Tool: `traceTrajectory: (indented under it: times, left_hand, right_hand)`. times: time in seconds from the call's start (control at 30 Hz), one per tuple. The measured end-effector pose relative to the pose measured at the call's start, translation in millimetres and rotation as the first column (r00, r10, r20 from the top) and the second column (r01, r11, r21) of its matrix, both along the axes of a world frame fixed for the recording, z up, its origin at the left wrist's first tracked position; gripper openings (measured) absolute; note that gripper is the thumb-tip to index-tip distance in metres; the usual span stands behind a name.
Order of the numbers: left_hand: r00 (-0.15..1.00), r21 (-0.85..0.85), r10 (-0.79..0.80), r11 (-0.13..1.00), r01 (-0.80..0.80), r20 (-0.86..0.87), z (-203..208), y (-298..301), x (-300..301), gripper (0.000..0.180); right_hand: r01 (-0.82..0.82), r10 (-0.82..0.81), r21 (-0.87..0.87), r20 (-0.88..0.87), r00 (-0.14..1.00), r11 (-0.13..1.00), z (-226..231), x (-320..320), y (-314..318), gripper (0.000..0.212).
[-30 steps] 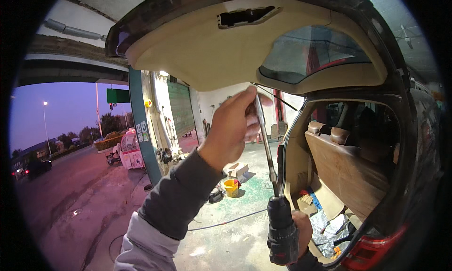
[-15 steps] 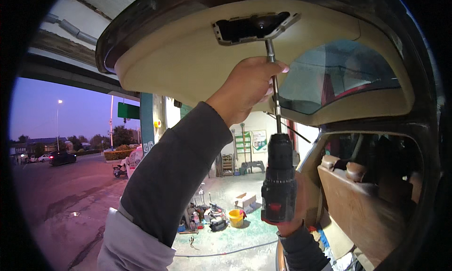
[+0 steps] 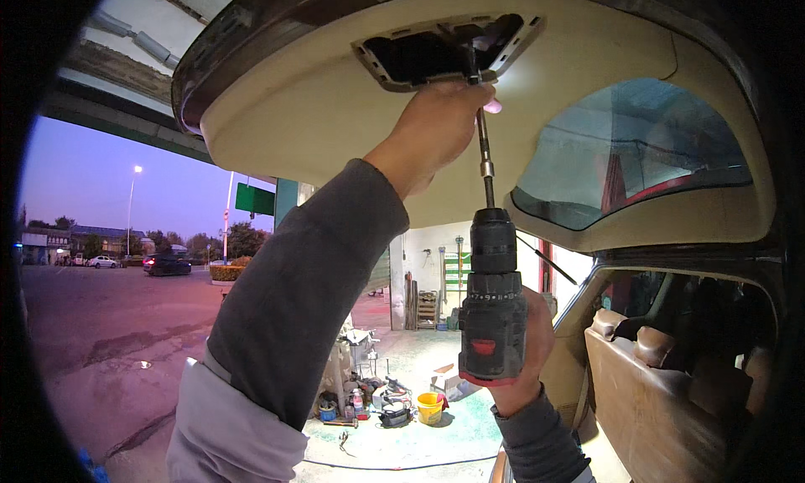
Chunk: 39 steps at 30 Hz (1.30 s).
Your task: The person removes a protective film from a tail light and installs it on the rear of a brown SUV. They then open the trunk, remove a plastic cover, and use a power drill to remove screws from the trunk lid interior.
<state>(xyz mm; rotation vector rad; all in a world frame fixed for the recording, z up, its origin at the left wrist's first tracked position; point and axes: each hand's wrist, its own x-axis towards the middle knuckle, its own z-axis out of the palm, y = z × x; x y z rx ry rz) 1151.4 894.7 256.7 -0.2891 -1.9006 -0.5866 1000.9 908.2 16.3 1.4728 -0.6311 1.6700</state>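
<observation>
My right hand (image 3: 537,340) grips a black cordless drill (image 3: 493,315) from behind and below, its chuck pointing up. A long metal extension bar (image 3: 485,152) rises from the chuck. My left hand (image 3: 440,127) is closed round the upper part of that bar, just under the raised tailgate. The bar's top end reaches into a dark rectangular opening (image 3: 411,57) in the beige tailgate trim panel (image 3: 293,118). What the tip touches inside is too dark to make out.
The tailgate window (image 3: 637,156) slopes down at the right, above brown rear seats (image 3: 646,391). On the garage floor lie a yellow bucket (image 3: 429,408), scattered tools (image 3: 390,399) and a cable (image 3: 394,466). A dark car (image 3: 168,265) is on the road at left.
Both hands and the drill have moved up. The bar's end, earlier at the opening's near edge, now reaches inside it. More of the right hand shows beside the drill.
</observation>
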Motion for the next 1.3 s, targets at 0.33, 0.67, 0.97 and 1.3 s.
traceTrajectory:
  times: [0.33, 0.67, 0.97, 1.3]
  left_hand:
    - [0.987, -0.119, 0.144, 0.981, -0.151, -0.066, 6.9, -7.0, -7.4, 0.033]
    - [0.999, -0.057, 0.023, 0.998, -0.025, -0.037, 3.8, -5.1, -10.0, 0.04]
    - [0.998, -0.025, -0.016, 1.0, 0.015, -0.058, -1.5, -5.1, -15.7, 0.046]
    - [0.996, 0.008, -0.046, 0.999, 0.047, -0.078, -2.2, -2.7, -18.7, 0.047]
  right_hand:
    - [0.067, -0.067, -0.024, 0.001, 0.998, 0.997, 4.2, 0.6, -4.7, 0.041]
    - [-0.038, 0.044, -0.085, 0.071, 0.996, 0.996, 9.4, 0.2, -5.9, 0.04]
    - [0.043, -0.042, -0.067, 0.016, 0.999, 0.997, 8.1, 0.4, -2.1, 0.025]
    - [0.298, -0.3, -0.144, 0.013, 0.954, 0.944, 11.4, 2.5, 5.8, 0.026]
